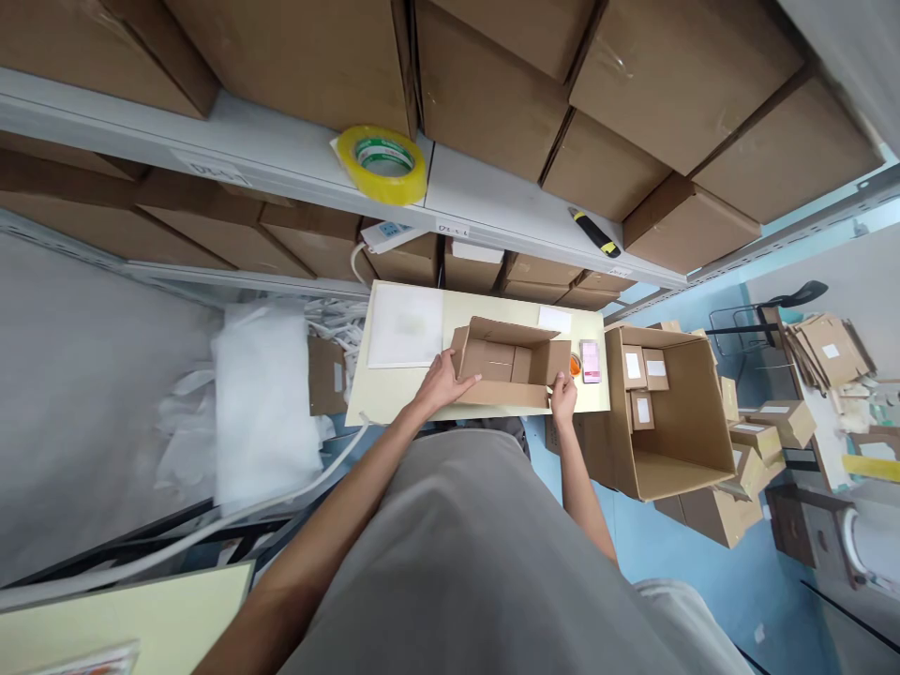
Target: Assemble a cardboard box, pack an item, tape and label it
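A small cardboard box [498,361] stands over the pale yellow table [394,398], its top flaps up and its inside facing me. My left hand [442,382] grips its left end, the thumb lying along the near flap. At the right end, my right hand [562,398] pinches the near corner of the box. No contents show inside. Just right of the box lie a small orange ring-shaped thing [575,364] and a phone with a pink screen [591,362]. Behind it is a white paper label sheet [555,319].
A large open carton [675,422] holding several small labelled boxes stands right of the table. White foam sheeting [260,403] hangs at left. The shelf [485,202] above bears big cartons, a yellow tape roll [383,165] and a utility knife [594,232]. A white board [406,325] lies on the table.
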Motion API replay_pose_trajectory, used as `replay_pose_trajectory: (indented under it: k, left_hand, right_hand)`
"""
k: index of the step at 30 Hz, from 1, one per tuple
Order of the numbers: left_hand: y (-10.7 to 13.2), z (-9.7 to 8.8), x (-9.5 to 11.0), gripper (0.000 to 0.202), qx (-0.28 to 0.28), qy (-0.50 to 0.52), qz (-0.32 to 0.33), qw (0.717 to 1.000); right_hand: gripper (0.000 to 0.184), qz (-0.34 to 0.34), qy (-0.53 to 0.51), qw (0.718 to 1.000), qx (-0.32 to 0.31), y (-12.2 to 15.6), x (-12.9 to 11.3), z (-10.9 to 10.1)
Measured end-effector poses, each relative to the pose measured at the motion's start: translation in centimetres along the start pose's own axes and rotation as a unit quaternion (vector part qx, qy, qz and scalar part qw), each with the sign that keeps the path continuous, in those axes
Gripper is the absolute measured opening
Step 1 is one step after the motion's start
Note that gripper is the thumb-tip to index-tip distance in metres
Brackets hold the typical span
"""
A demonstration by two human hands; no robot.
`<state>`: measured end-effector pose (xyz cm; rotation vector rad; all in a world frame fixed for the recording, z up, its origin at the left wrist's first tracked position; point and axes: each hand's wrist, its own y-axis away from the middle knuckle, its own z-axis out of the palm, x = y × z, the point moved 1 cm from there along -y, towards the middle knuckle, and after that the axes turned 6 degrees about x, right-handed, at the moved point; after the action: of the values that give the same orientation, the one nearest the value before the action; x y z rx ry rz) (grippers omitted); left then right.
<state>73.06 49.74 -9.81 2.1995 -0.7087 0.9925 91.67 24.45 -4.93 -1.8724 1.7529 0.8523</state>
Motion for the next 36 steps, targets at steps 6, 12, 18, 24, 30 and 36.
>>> replay_pose_trajectory:
  k: [6,12,18,24,30,36]
  left_hand:
    - [0.3,-1.2,0.3,0.057,0.120,0.080,-0.003,0.990]
    - [-3.6,-5.2,-2.9,0.031,0.291,0.131,-0.132,0.938]
    - [-8.5,-6.4,-6.9,0.057,0.302,0.067,-0.259,0.915]
    - [-8.9,-5.5,-9.2,0.087,0.247,-0.020,-0.301,0.921]
    - [-9.4,-6.9,-10.9,0.065,0.231,-0.042,-0.309,0.922]
    - [-7.1,-8.4,-9.9,0.029,0.256,0.084,-0.225,0.936]
  right_hand:
    - [0.067,0.078,-0.124,0.989,-0.036,-0.5,-0.8,-0.1]
    - [0.084,-0.016,-0.069,0.997,0.023,1.1,-2.4,-1.7]
    - [0.087,-0.154,0.050,0.981,0.109,2.0,-5.4,-3.9]
    - [0.074,-0.214,0.075,0.969,0.097,3.3,-7.0,-3.2]
    - [0.064,-0.236,0.067,0.969,0.014,4.5,-7.2,-0.4]
    - [0.060,-0.236,0.134,0.934,-0.230,5.1,-7.9,3.2]
